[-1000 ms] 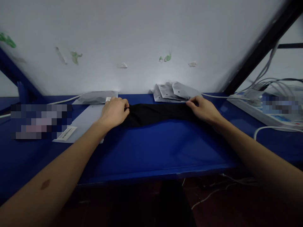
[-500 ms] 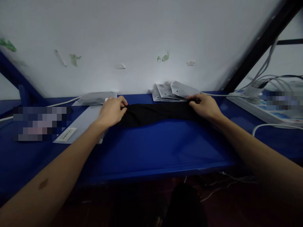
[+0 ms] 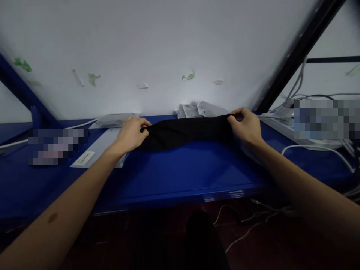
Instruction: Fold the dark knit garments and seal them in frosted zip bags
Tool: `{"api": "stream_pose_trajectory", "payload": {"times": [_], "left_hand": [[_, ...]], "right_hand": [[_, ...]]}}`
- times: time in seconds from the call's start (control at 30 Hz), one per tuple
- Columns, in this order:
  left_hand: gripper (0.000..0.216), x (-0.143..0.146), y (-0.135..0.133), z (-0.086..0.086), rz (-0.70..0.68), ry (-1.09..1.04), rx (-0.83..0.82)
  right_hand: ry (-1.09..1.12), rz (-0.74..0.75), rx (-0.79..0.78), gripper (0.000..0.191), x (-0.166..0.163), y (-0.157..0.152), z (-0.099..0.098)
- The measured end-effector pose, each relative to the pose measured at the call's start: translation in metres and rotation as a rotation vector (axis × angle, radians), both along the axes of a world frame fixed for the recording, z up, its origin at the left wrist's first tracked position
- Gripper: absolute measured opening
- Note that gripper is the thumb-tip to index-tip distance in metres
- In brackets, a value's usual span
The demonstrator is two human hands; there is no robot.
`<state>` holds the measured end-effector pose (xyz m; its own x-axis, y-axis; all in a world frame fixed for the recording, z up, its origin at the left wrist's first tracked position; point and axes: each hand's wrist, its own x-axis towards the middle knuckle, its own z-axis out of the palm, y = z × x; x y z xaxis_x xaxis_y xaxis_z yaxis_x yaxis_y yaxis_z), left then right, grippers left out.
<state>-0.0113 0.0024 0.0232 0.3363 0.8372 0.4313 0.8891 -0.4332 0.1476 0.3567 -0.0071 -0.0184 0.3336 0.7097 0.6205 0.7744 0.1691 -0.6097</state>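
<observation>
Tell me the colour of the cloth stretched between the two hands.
The cloth is plain black; the head view shows it best.

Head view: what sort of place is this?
Probably a garment packing station: a blue workbench, a stack of grey plastic pouches against the white wall, and a black cloth pinched at its ends by the left hand and right hand.
</observation>
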Motion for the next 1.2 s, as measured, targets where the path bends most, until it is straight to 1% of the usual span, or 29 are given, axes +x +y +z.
{"api": "stream_pose_trajectory", "payload": {"times": [0.1, 0.17, 0.23, 0.3, 0.37, 0.4, 0.53, 0.7, 0.87, 1.03, 1.2], "left_hand": [[0.028, -0.004, -0.030, 0.004, -0.043, -0.041, 0.055], [0.027, -0.009, -0.055, 0.002, -0.082, -0.043, 0.055], [0.027, -0.015, -0.080, -0.005, -0.156, -0.018, 0.053], [0.027, -0.020, -0.100, -0.014, -0.231, 0.023, 0.023], [0.026, -0.024, -0.114, -0.020, -0.265, 0.047, -0.025], [0.025, -0.025, -0.118, -0.022, -0.269, 0.052, -0.045], [0.023, -0.026, -0.123, -0.024, -0.265, 0.051, -0.058], [0.033, -0.025, -0.123, -0.022, -0.277, 0.065, -0.046], [0.025, -0.024, -0.122, -0.023, -0.279, 0.100, -0.041], [0.024, -0.025, -0.123, -0.023, -0.274, 0.087, -0.035], [0.025, -0.025, -0.125, -0.023, -0.271, 0.102, -0.025]], "right_hand": [[-0.006, 0.152, 0.022, 0.012, 0.007, -0.031, 0.005], [-0.073, 0.207, 0.035, 0.013, 0.013, -0.056, 0.005], [-0.205, 0.264, 0.020, 0.016, 0.018, -0.079, 0.001], [-0.394, 0.354, -0.025, 0.018, 0.020, -0.098, -0.006], [-0.547, 0.402, -0.079, 0.019, 0.020, -0.111, -0.013], [-0.588, 0.398, -0.100, 0.020, 0.019, -0.115, -0.017], [-0.577, 0.354, -0.101, 0.021, 0.016, -0.118, -0.025], [-0.576, 0.415, -0.082, 0.026, 0.015, -0.118, -0.024], [-0.566, 0.442, -0.017, 0.026, 0.015, -0.121, -0.025], [-0.520, 0.463, -0.099, 0.029, 0.015, -0.119, -0.028], [-0.492, 0.450, -0.112, 0.028, 0.014, -0.118, -0.028]]}}
